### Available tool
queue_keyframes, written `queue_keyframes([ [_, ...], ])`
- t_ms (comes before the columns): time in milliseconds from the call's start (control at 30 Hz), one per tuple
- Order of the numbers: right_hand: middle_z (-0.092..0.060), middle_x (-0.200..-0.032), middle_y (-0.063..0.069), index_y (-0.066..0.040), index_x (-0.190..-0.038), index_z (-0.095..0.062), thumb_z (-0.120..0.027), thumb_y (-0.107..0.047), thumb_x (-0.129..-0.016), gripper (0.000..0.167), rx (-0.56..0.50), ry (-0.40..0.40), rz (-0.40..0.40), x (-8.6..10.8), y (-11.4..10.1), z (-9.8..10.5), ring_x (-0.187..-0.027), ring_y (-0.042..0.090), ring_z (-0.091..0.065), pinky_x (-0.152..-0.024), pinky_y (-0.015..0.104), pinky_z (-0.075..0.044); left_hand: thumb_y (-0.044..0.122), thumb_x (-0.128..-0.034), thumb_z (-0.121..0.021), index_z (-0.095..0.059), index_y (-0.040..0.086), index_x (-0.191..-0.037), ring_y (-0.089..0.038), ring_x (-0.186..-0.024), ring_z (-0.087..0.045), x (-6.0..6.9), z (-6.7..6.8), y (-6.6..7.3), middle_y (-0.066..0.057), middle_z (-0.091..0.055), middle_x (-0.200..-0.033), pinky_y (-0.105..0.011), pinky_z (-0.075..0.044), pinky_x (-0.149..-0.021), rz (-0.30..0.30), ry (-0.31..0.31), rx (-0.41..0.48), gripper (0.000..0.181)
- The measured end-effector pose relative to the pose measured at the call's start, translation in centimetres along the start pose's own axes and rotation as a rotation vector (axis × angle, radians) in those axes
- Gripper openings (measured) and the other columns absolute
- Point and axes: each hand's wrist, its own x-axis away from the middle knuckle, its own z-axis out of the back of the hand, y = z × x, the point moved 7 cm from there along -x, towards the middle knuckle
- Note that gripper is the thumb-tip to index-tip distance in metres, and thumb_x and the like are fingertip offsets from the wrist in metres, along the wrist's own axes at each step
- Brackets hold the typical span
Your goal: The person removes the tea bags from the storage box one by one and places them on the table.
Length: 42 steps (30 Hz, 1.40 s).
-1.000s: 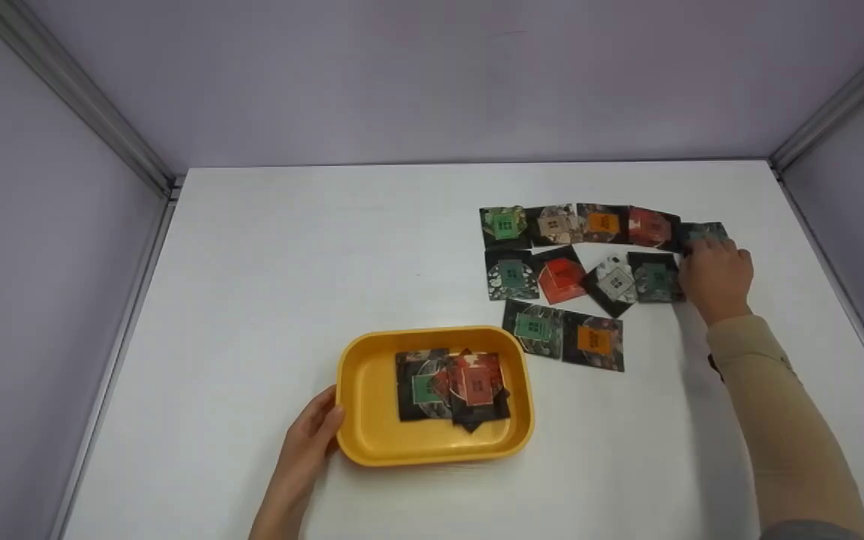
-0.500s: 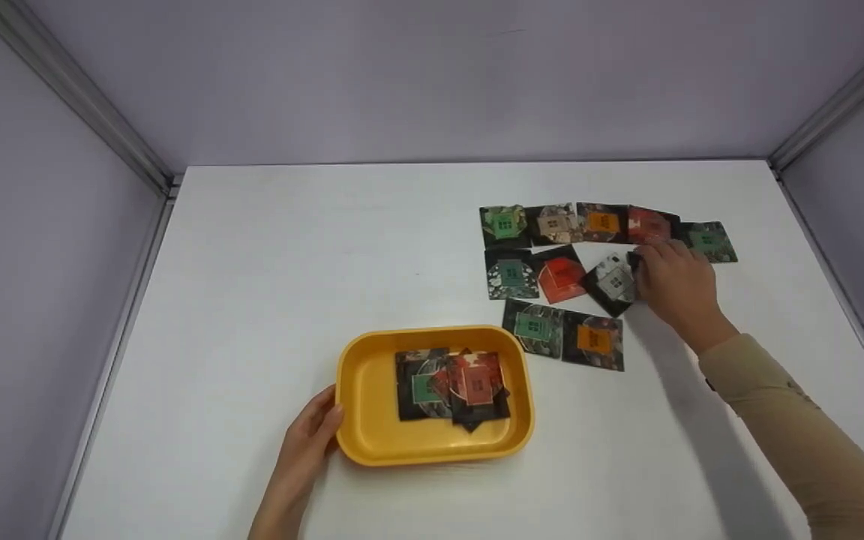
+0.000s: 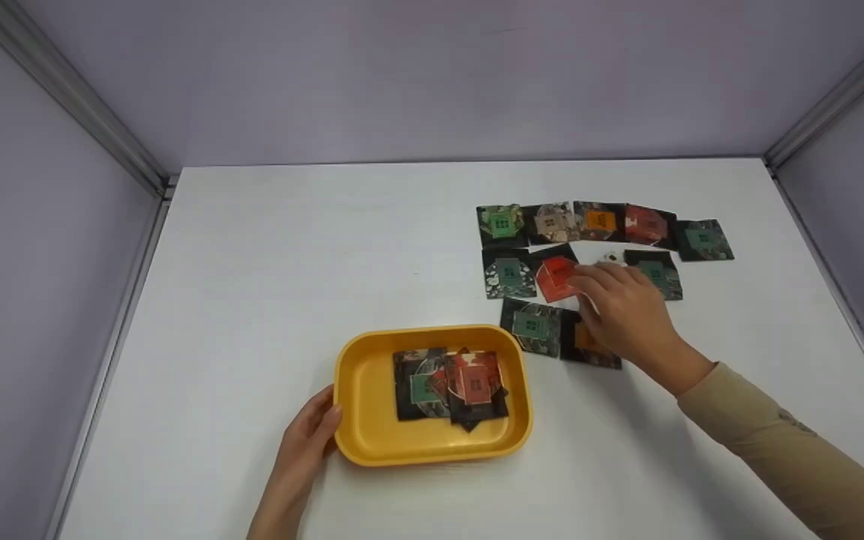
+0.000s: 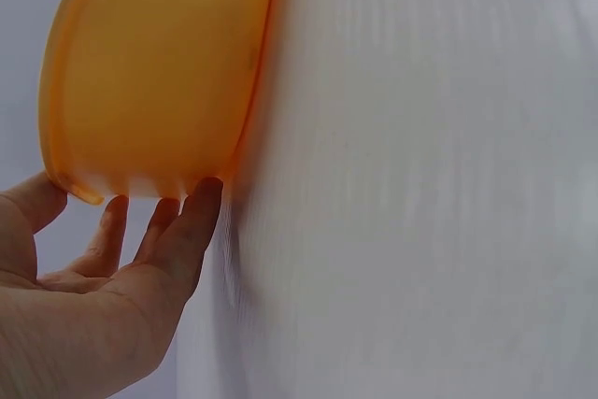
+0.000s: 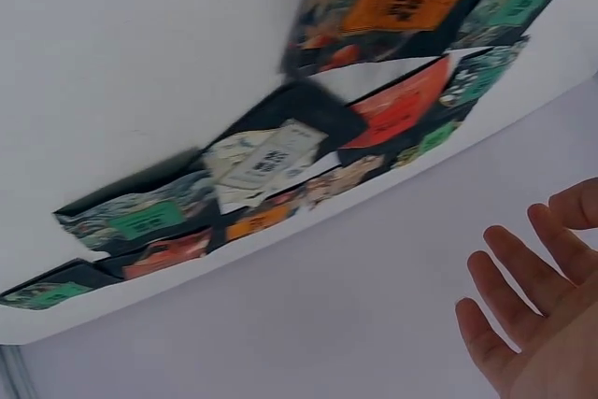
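Observation:
In the head view my left hand (image 3: 302,442) holds the left end of a yellow tray (image 3: 372,454), thumb at the rim; the left wrist view shows the fingertips against the tray's end wall (image 4: 154,91). Flat square packets (image 3: 589,343) lie in three rows on the white table. My right hand (image 3: 627,315) hovers over the lower rows, partly covering the white-label packet and the lower orange-label one. The right wrist view shows that hand (image 5: 542,306) with loosely bent, spread fingers and nothing in them, apart from the white-label packet (image 5: 271,158).
Several overlapping packets (image 3: 477,386) with red and green labels lie in the tray, toward its right side. The top row ends at the right with a green-label packet (image 3: 705,240). Pale walls (image 3: 432,82) border the table (image 3: 282,247) at the back and both sides.
My right hand has moved from the far right packets leftward and nearer, uncovering the right-end green-label packets. The left hand and tray have kept their place.

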Motion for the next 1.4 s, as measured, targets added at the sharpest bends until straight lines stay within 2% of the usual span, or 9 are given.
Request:
queue_keyframes([
  [133,-0.07,-0.113,0.015,-0.004,-0.109,-0.071,-0.075,-0.006,-0.083,0.026,-0.044,0.034,0.085,-0.5,-3.5,0.8,-0.104,0.034,-0.063,-0.089,0.05,-0.053,0.049,-0.0962,-0.06,-0.039,0.01,-0.151,-0.025,-0.13,-0.049,0.0,0.0,0.0,-0.014,-0.04,-0.154,-0.033,-0.048,-0.1,-0.003,0.001,-0.003,0.071],
  [267,-0.07,-0.115,0.013,-0.006,-0.112,-0.071,-0.072,-0.008,-0.085,0.027,-0.076,0.035,0.181,-0.8,-6.7,1.1,-0.106,0.032,-0.063,-0.09,0.049,-0.053,0.05,-0.0962,-0.06,-0.038,0.009,-0.152,-0.026,-0.131,-0.048,0.0,0.1,0.0,-0.015,-0.039,-0.155,-0.038,-0.046,-0.104,0.005,0.009,-0.01,0.072],
  [433,-0.069,-0.119,0.011,-0.007,-0.116,-0.07,-0.073,-0.012,-0.086,0.03,-0.1,-0.027,0.284,-0.7,-10.1,0.8,-0.109,0.029,-0.063,-0.092,0.047,-0.053,0.05,-0.0958,-0.06,-0.039,0.01,-0.151,-0.026,-0.131,-0.049,0.0,0.0,-0.1,-0.014,-0.04,-0.154,-0.041,-0.044,-0.106,0.017,0.014,-0.002,0.072],
  [667,-0.07,-0.117,0.008,-0.011,-0.115,-0.071,-0.076,-0.015,-0.086,0.029,-0.128,-0.116,0.385,-0.5,-13.5,-0.2,-0.108,0.025,-0.064,-0.09,0.043,-0.055,0.049,-0.0956,-0.061,-0.039,0.009,-0.151,-0.026,-0.134,-0.046,-0.1,0.0,0.0,-0.014,-0.038,-0.155,-0.044,-0.04,-0.109,0.007,0.002,0.013,0.072],
  [867,-0.071,-0.106,0.004,-0.012,-0.11,-0.07,-0.071,-0.017,-0.09,0.02,-0.076,-0.198,0.476,-0.3,-15.7,-1.4,-0.097,0.022,-0.064,-0.083,0.037,-0.054,0.05,-0.0956,-0.061,-0.039,0.009,-0.151,-0.026,-0.133,-0.047,-0.2,0.0,-0.1,-0.014,-0.04,-0.154,-0.043,-0.041,-0.109,0.004,-0.001,0.005,0.072],
  [1000,-0.072,-0.102,0.002,-0.011,-0.108,-0.069,-0.068,-0.02,-0.093,0.017,-0.016,-0.248,0.553,-0.2,-16.9,-1.9,-0.091,0.021,-0.063,-0.079,0.034,-0.052,0.047,-0.0974,-0.06,-0.04,0.008,-0.151,-0.025,-0.132,-0.048,-0.1,0.0,0.1,-0.014,-0.041,-0.153,-0.038,-0.045,-0.105,-0.033,-0.01,0.007,0.069],
  [1100,-0.072,-0.105,0.002,-0.012,-0.107,-0.07,-0.068,-0.022,-0.093,0.017,0.043,-0.312,0.622,-0.2,-17.8,-2.2,-0.094,0.02,-0.063,-0.085,0.034,-0.053,0.046,-0.0979,-0.059,-0.039,0.007,-0.151,-0.026,-0.134,-0.046,0.0,-0.1,0.2,-0.014,-0.04,-0.154,-0.038,-0.045,-0.105,-0.048,-0.017,0.008,0.068],
  [1200,-0.071,-0.11,0.003,-0.013,-0.109,-0.071,-0.068,-0.023,-0.093,0.019,0.095,-0.384,0.669,-0.2,-18.5,-2.6,-0.098,0.02,-0.063,-0.092,0.035,-0.052,0.049,-0.0964,-0.06,-0.038,0.008,-0.151,-0.026,-0.135,-0.045,0.0,-0.1,0.1,-0.014,-0.038,-0.155,-0.041,-0.043,-0.108,-0.03,-0.012,0.001,0.072],
  [1400,-0.068,-0.122,0.005,-0.013,-0.123,-0.068,-0.067,-0.034,-0.094,0.036,0.233,-0.494,0.645,-0.4,-18.8,-3.9,-0.101,0.021,-0.063,-0.087,0.033,-0.052,0.051,-0.0959,-0.06,-0.038,0.009,-0.152,-0.026,-0.133,-0.047,0.0,-0.1,0.0,-0.014,-0.038,-0.155,-0.04,-0.044,-0.106,-0.015,-0.007,0.0,0.073],
])
